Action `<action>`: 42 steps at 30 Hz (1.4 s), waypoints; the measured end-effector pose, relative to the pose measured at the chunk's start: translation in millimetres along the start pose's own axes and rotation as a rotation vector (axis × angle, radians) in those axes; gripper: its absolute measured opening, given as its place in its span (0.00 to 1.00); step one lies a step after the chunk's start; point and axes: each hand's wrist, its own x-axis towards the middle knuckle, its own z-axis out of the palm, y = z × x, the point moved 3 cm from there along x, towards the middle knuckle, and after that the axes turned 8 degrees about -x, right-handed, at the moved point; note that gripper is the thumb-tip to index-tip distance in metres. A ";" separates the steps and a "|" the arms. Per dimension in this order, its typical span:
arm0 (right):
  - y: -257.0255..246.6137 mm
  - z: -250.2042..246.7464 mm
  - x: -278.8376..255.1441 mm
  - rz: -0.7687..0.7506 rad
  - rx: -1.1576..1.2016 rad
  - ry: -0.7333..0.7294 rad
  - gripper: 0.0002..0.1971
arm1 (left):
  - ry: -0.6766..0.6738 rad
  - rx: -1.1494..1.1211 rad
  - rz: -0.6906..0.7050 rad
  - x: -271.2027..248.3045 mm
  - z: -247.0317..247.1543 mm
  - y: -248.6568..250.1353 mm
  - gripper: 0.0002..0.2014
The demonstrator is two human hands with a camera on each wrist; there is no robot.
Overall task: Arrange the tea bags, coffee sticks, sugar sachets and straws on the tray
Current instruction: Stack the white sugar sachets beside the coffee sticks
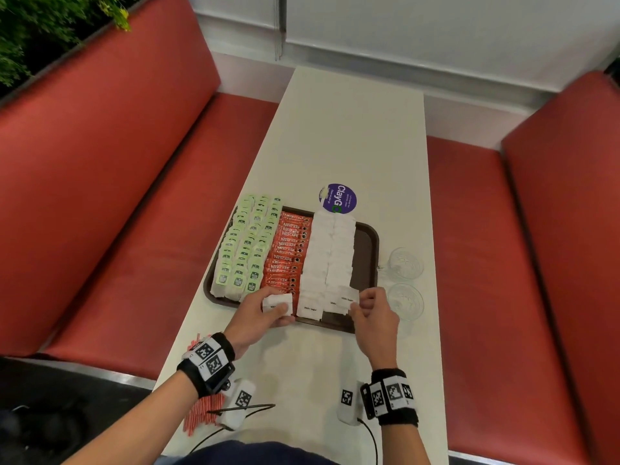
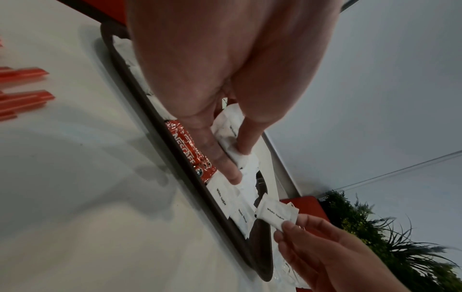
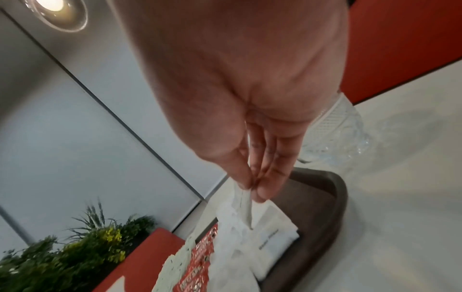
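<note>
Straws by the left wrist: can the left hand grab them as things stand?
Probably not right away. The straws lie bare on the table near the left wrist, nothing covering them, but the left hand grips sugar sachets and must set those down first.

surface point(image 1: 349, 135): long, white
tray point(image 1: 367, 245): near end
glasses point(image 1: 404, 263): right of tray
straws point(image 1: 201, 414): nearer than tray, left
sticker point(image 1: 339, 198): beyond tray

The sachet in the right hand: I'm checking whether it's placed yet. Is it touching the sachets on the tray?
Cannot tell. The right hand pinches the sugar sachet, but no view plainly shows contact or a gap with the sachet rows.
</note>
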 end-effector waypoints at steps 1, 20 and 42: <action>1.9 2.3 -0.3 0.006 -0.005 0.024 0.11 | 0.009 0.007 -0.002 -0.2 0.1 0.9 0.10; 24.6 43.4 -3.4 -0.045 -0.316 -0.004 0.13 | -0.020 0.061 0.001 1.6 5.7 8.0 0.18; -5.4 13.2 -5.7 -0.053 0.136 -0.166 0.11 | -0.077 0.499 0.290 8.8 40.1 17.6 0.16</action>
